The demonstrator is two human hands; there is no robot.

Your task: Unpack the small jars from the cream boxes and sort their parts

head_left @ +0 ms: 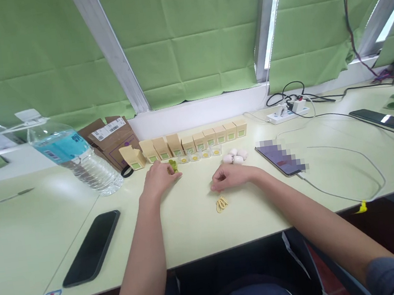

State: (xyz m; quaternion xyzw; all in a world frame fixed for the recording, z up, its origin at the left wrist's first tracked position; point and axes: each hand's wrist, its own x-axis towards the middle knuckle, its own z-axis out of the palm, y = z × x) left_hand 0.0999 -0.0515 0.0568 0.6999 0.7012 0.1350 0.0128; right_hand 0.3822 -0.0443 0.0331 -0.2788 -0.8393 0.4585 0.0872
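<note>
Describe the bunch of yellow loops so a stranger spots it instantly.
On the pale table, find the person's right hand. Just on the near side of it lies the small bunch of yellow loops. Its thin, open shapes set it apart from the rounded white pieces beyond that hand.

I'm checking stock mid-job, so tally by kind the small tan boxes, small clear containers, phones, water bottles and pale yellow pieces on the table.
Small tan boxes: 10
Small clear containers: 4
Phones: 3
Water bottle: 1
Pale yellow pieces: overlapping, too small to count
Total, without the yellow pieces: 18
</note>
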